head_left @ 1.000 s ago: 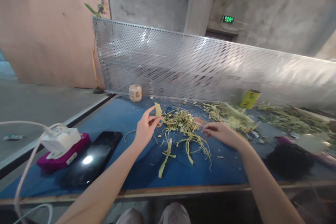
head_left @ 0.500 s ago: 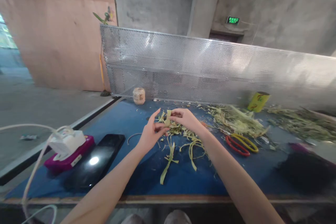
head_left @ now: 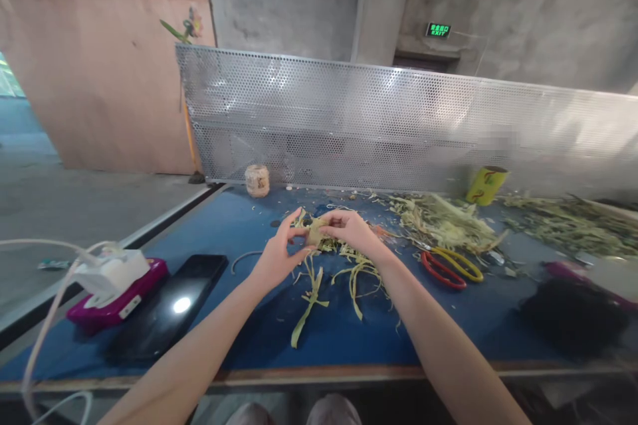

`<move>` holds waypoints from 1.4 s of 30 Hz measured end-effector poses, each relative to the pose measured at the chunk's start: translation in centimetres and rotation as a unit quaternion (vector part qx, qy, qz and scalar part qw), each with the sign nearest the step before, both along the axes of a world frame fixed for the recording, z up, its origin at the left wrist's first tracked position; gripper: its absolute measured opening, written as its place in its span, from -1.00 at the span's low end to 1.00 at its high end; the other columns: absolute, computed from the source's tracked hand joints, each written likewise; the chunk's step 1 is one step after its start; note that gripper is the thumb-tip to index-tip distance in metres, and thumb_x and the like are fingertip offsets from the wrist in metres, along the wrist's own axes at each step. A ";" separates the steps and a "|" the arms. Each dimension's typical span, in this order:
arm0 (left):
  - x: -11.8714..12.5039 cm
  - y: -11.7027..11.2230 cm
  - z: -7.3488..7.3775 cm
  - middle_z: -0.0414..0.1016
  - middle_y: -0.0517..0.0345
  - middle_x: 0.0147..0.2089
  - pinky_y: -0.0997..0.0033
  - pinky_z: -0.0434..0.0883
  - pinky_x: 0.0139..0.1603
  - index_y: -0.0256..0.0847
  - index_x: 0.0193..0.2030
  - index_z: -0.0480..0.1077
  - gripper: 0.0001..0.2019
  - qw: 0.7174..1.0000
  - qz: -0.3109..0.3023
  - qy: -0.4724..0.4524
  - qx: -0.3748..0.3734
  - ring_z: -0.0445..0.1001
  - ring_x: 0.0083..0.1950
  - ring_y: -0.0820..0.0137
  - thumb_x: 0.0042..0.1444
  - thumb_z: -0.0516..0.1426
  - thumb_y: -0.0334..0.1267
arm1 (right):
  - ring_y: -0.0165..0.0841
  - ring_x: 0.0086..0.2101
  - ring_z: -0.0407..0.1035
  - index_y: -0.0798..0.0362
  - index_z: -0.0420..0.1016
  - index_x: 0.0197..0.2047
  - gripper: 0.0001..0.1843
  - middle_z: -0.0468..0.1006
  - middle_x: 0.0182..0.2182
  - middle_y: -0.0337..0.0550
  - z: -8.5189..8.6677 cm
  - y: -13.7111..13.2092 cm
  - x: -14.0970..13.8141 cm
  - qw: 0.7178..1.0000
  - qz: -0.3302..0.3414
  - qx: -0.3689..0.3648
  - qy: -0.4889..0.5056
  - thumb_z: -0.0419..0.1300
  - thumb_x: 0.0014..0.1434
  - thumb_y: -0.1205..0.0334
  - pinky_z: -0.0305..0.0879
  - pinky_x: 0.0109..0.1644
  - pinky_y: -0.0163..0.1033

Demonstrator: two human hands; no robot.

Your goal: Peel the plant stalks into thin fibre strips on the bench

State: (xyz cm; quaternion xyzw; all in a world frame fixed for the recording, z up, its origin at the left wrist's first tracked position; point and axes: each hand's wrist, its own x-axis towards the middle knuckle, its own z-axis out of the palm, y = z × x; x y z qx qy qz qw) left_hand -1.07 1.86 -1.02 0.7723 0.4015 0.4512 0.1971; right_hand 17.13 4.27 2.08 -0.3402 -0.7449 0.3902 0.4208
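Grip: L hand (head_left: 279, 254) + R hand (head_left: 351, 231) both clamped on flat, pale yellow-green plant strip (head_left: 316, 233) b/w them, near shredded green-yellow plant pile (head_left: 343, 250) on blue worktop (head_left: 226, 220). Prob. tears easily; pinch lightly, thumbs close.

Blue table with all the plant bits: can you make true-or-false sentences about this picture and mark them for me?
1. The bare left hand and bare right hand both touch a flat pale-green plant strip. True.
2. The black rectangular phone lies right of both hands. False: the phone lies left.
3. The rectangular green sign reads EXIT. True.
4. The beige jar-shaped object stands on the floor. False: it stands on the blue table.
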 end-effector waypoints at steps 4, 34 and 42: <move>-0.2 0.0 1.1 0.43 -0.03 -0.05 0.38 0.33 -0.27 -0.17 0.22 -0.13 -0.32 0.998 0.007 -0.033 0.056 0.43 -0.22 0.39 -0.01 0.11 -0.19 | -0.45 -0.43 0.33 0.08 0.41 -0.33 -0.87 0.47 -0.43 -0.21 -0.1 -0.4 -0.5 0.997 -0.044 0.058 -0.027 0.16 -0.03 0.28 0.26 -0.31 -0.31; 1.1 -0.6 1.9 0.55 0.00 -0.23 0.35 0.45 -0.22 -0.29 0.10 0.16 -0.40 0.949 -0.025 -0.291 -0.121 0.50 -0.23 0.32 -0.13 0.21 -0.26 | -0.53 -0.67 0.26 0.15 0.44 -0.51 -0.71 0.39 -0.70 -0.30 -1.0 -1.2 -2.6 0.958 -0.016 -0.185 0.217 0.34 -0.29 0.12 0.14 -0.71 -0.45; 1.4 -0.9 2.3 0.56 -0.02 -0.26 0.37 0.50 -0.35 -0.37 0.15 0.11 -0.33 0.943 0.007 -0.300 -0.142 0.51 -0.38 0.37 -0.13 0.20 -0.27 | -0.48 -0.67 0.30 0.07 0.23 -0.49 -0.64 0.37 -0.69 -0.39 -1.5 -0.8 -2.8 0.957 -0.037 -0.168 0.233 0.33 -0.27 0.14 0.27 -0.68 -0.38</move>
